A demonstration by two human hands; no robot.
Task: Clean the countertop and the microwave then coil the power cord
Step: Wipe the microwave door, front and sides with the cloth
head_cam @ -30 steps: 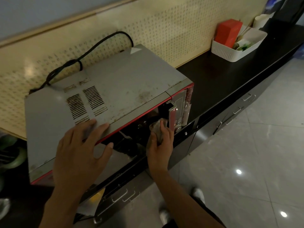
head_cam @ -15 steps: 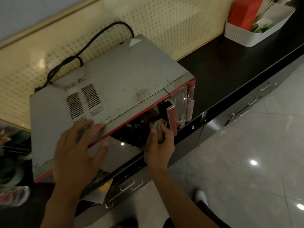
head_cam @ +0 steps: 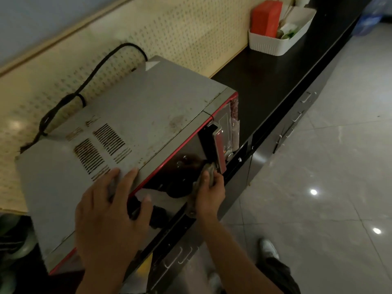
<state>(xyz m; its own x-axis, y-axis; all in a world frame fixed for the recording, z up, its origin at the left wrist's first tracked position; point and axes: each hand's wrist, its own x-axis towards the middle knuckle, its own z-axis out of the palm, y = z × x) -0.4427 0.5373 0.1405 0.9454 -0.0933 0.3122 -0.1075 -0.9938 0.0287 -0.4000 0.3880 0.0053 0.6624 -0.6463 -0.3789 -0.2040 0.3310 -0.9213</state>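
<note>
A grey microwave with red trim and rusty vents stands on the black countertop. Its black power cord loops up against the wall behind it. My left hand lies flat on the top front edge, fingers spread, thumb down over the glass door. My right hand grips a grey cloth and presses it against the dark door front, just left of the silver handle.
A white ribbed basket holding a red box and small items sits at the far end of the counter. Drawers with metal handles run below. Glossy floor tiles lie to the right.
My right hand with the cloth stays low on the door beside the handle, shifting slightly. The left hand stays planted on top. My view has drifted to the left.
</note>
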